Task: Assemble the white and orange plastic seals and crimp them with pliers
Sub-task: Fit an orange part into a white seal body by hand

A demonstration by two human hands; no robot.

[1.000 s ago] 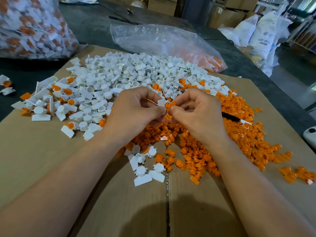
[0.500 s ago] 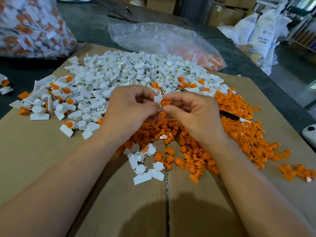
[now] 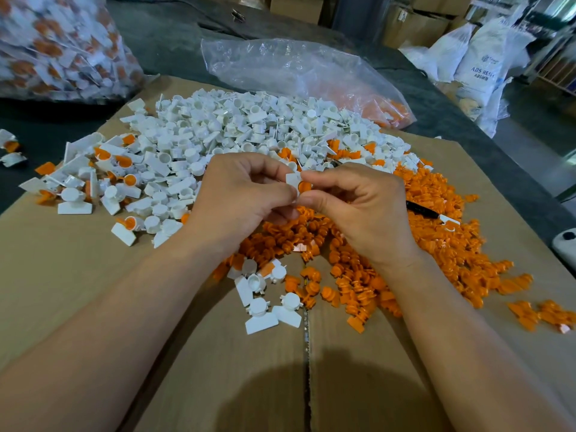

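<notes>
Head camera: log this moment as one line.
step: seal assembly | left hand: pinches white seal body | right hand: pinches orange insert against it | crimp: not yet done

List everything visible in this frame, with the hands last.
white seal bodies: large pile, white, cardboard's far half
orange inserts: large pile, orange, right side of cardboard
assembled seals: several, white with orange, pile's left edge
cardboard sheet: one, brown, under the piles
clear bag: one, holding orange parts, behind the piles
full bag: one, clear, far left
black item: one, black, on orange pile, right
white sacks: several, white, far right
held white body: one, white, between the hands
held orange insert: one, orange, against it
left hand: one, pinches held white body
right hand: one, pinches held orange insert
</notes>
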